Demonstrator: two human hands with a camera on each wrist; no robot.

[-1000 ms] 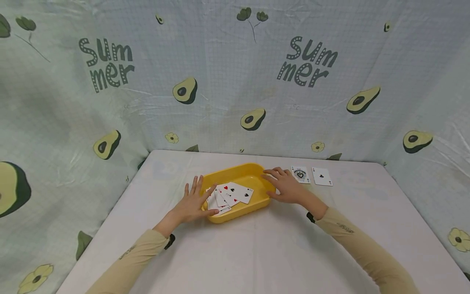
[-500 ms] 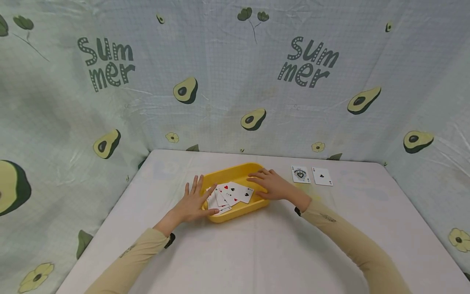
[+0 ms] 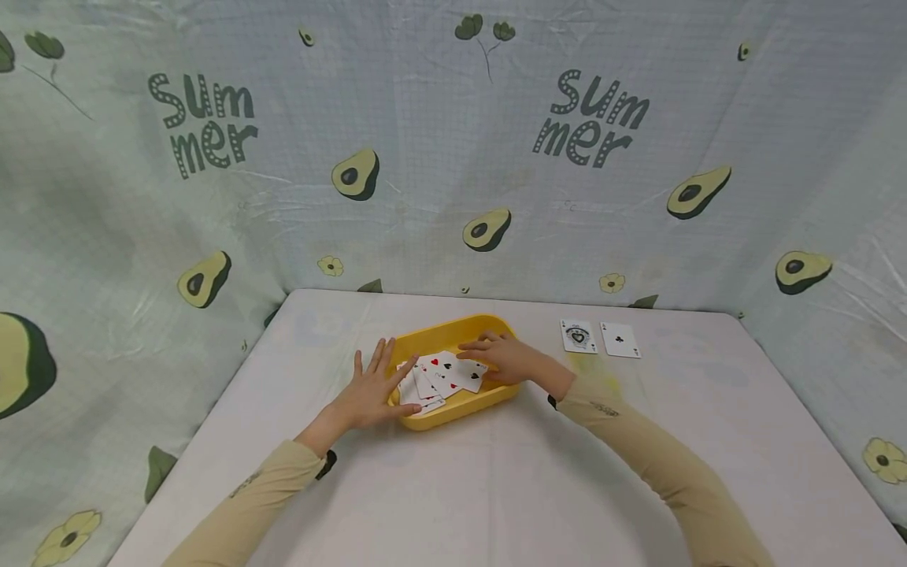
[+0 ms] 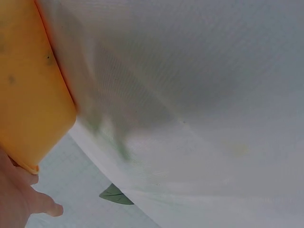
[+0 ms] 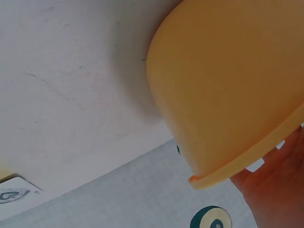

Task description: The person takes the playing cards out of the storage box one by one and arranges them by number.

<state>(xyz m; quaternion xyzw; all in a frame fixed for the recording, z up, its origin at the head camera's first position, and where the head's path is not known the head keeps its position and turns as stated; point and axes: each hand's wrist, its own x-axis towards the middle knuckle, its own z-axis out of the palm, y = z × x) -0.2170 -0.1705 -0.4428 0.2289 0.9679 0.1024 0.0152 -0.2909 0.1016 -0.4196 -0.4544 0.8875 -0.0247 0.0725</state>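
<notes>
Pale grey-white cloth (image 3: 418,102) is hanging behind table (image 3: 425,504) and along both sides, wrinkling at left and right. It is showing 2 grey-green "summer" wordings (image 3: 214,144), each running over 2 lines, plus halved avocados (image 3: 355,174), yellow flowers (image 3: 612,283) and green leaves (image 3: 161,472). Sprig (image 3: 468,27) with 2 green heads is rising near top centre. Whitish tabletop is stretching back, 2 far corners rounding off. Faint yellow stain (image 3: 588,365) is marking it right of centre. Soft light is falling; left cloth is looking dimmer.

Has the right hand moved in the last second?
Yes: in the head view, the right hand has moved left, away from the playing card with the ornate emblem, and farther over the yellow tray.
</notes>
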